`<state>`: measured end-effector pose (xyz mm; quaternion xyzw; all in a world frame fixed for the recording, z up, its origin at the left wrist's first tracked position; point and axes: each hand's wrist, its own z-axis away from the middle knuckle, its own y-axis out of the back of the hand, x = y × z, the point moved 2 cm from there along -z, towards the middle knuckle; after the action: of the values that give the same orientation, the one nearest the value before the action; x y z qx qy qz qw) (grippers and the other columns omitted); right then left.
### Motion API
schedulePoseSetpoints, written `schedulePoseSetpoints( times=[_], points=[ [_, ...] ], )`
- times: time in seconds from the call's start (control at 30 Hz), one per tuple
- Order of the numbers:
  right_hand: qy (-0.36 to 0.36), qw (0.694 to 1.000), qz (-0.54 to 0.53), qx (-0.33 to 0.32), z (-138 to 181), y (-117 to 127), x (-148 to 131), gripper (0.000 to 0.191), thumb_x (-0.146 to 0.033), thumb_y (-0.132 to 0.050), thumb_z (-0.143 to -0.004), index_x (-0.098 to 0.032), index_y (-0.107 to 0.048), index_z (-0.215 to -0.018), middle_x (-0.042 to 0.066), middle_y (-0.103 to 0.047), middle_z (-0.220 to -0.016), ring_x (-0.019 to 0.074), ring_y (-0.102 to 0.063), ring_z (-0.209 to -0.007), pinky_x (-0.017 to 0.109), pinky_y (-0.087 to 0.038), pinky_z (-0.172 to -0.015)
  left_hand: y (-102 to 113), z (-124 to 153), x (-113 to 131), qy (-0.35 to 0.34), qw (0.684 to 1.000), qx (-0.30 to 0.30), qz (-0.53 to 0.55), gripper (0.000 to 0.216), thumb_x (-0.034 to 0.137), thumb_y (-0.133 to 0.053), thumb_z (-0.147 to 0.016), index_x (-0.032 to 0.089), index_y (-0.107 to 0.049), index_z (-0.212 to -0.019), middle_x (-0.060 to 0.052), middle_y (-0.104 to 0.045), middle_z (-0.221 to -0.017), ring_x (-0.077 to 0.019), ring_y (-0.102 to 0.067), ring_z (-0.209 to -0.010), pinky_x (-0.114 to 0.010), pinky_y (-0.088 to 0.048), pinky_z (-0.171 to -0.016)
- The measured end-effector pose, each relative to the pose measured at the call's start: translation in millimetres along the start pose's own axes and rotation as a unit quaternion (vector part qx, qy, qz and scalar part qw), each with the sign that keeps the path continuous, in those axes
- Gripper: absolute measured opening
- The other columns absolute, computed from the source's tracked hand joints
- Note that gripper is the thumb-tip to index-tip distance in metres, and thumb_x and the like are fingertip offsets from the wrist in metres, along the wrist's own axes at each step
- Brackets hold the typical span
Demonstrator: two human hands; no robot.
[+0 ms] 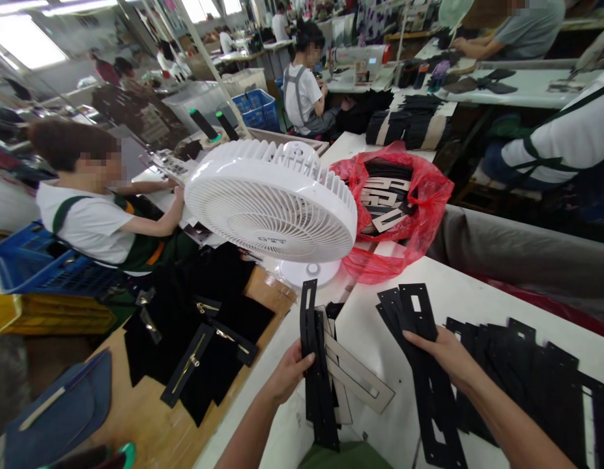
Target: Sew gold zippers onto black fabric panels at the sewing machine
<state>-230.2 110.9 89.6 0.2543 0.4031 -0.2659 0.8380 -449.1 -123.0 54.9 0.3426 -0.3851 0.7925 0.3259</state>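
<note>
My left hand (288, 372) is closed around a stack of long black slotted strips (313, 365), held upright over the near edge of the white table (370, 339). Grey-backed strips (356, 376) lie fanned just right of that stack. My right hand (443, 355) rests with fingers curled on a black slotted strip (415, 329) that lies on the table. More black strips (536, 378) are laid overlapping in a row to the right of that hand.
A white desk fan (272, 202) stands at the table's far side. Behind it a red plastic bag (404, 208) holds more strips. A wooden bench (150, 417) on the left carries black zippered pieces (204, 339). Seated people work at neighbouring tables; blue crates (28, 267) stand left.
</note>
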Motion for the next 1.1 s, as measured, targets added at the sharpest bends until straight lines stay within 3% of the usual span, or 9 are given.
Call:
schedulePoseSetpoints(
  times=[0.1, 0.2, 0.37, 0.67, 0.8, 0.9, 0.93, 1.03, 1.1],
  points=[
    [-0.023, 0.997, -0.043, -0.067, 25, 2, -7, 0.04, -0.046, -0.066, -0.065, -0.014, -0.069, -0.088, 0.009, -0.071, -0.081, 0.0261, -0.065, -0.075, 0.036, -0.052, -0.067, -14, -12, 1, -0.002, 1.0, -0.02, -0.003, 0.049, 0.044, -0.072, -0.071, 0.018, -0.059, -0.111, -0.008, -0.063, -0.1, -0.0239, -0.058, -0.093, -0.032, -0.047, -0.079],
    [-0.005, 0.993, -0.06, -0.104, 36, -30, -9, 0.032, -0.039, -0.073, -0.057, -0.015, -0.071, -0.078, 0.004, -0.07, -0.074, 0.023, -0.063, -0.07, 0.033, -0.05, -0.066, -28, -23, 0, -0.005, 0.999, -0.032, -0.013, 0.05, 0.044, -0.071, -0.071, 0.016, -0.059, -0.11, -0.01, -0.063, -0.104, -0.0262, -0.058, -0.097, -0.036, -0.046, -0.084],
    [0.007, 0.996, -0.063, -0.058, 31, -45, -2, 0.023, -0.034, -0.071, -0.055, -0.017, -0.07, -0.07, 0.001, -0.069, -0.071, 0.0228, -0.062, -0.07, 0.033, -0.049, -0.07, -32, -32, -7, -0.02, 0.998, -0.016, -0.048, 0.046, 0.04, -0.073, -0.069, 0.016, -0.061, -0.107, -0.009, -0.064, -0.108, -0.0275, -0.056, -0.104, -0.04, -0.039, -0.096],
    [-0.085, 0.985, -0.041, 0.146, 71, 93, 31, 0.044, -0.052, -0.068, -0.059, -0.016, -0.067, -0.085, 0.012, -0.07, -0.093, 0.0335, -0.063, -0.092, 0.043, -0.049, -0.08, -29, -38, -20, -0.013, 0.997, 0.014, -0.081, 0.042, 0.035, -0.074, -0.068, 0.016, -0.062, -0.104, -0.009, -0.065, -0.107, -0.0281, -0.055, -0.108, -0.042, -0.036, -0.1],
    [-0.116, 0.955, 0.058, 0.265, 84, 130, 57, 0.073, -0.049, -0.075, -0.041, -0.012, -0.061, -0.103, 0.023, -0.055, -0.123, 0.0447, -0.044, -0.117, 0.055, -0.035, -0.098, -50, -46, -16, -0.011, 0.998, -0.01, -0.061, 0.045, 0.034, -0.074, -0.069, 0.016, -0.06, -0.108, -0.01, -0.064, -0.112, -0.0279, -0.054, -0.111, -0.042, -0.035, -0.102],
    [-0.049, 0.939, 0.083, 0.33, 78, 105, 55, 0.095, -0.051, -0.074, -0.041, -0.006, -0.05, -0.121, 0.024, -0.017, -0.147, 0.0443, -0.007, -0.134, 0.057, -0.006, -0.108, -71, -51, -10, -0.007, 0.999, -0.037, -0.039, 0.047, 0.035, -0.073, -0.071, 0.017, -0.059, -0.112, -0.01, -0.063, -0.113, -0.0276, -0.054, -0.111, -0.041, -0.037, -0.1],
    [-0.026, 0.959, 0.026, 0.281, 72, 84, 50, 0.094, -0.052, -0.072, -0.048, -0.005, -0.045, -0.125, 0.023, -0.013, -0.148, 0.0403, -0.004, -0.136, 0.054, -0.005, -0.109, -79, -52, -8, -0.006, 0.998, -0.046, -0.03, 0.047, 0.035, -0.072, -0.071, 0.017, -0.058, -0.113, -0.01, -0.063, -0.114, -0.0275, -0.054, -0.11, -0.041, -0.038, -0.099],
    [-0.013, 0.988, -0.053, 0.146, 51, 10, 31, 0.079, -0.056, -0.068, -0.057, -0.012, -0.053, -0.121, 0.02, -0.048, -0.131, 0.0348, -0.044, -0.12, 0.048, -0.04, -0.095, -101, -54, -4, 0.002, 0.998, -0.067, -0.007, 0.047, 0.037, -0.072, -0.072, 0.016, -0.059, -0.112, -0.012, -0.063, -0.113, -0.0284, -0.056, -0.107, -0.041, -0.041, -0.096],
    [-0.002, 0.992, -0.102, 0.07, 38, -32, 20, 0.064, -0.058, -0.065, -0.062, -0.015, -0.062, -0.109, 0.014, -0.063, -0.113, 0.031, -0.059, -0.102, 0.042, -0.049, -0.082, -111, -54, -3, 0.01, 0.998, -0.066, 0.007, 0.046, 0.039, -0.071, -0.072, 0.015, -0.06, -0.11, -0.013, -0.064, -0.11, -0.0291, -0.058, -0.104, -0.04, -0.043, -0.092]
  ],
)
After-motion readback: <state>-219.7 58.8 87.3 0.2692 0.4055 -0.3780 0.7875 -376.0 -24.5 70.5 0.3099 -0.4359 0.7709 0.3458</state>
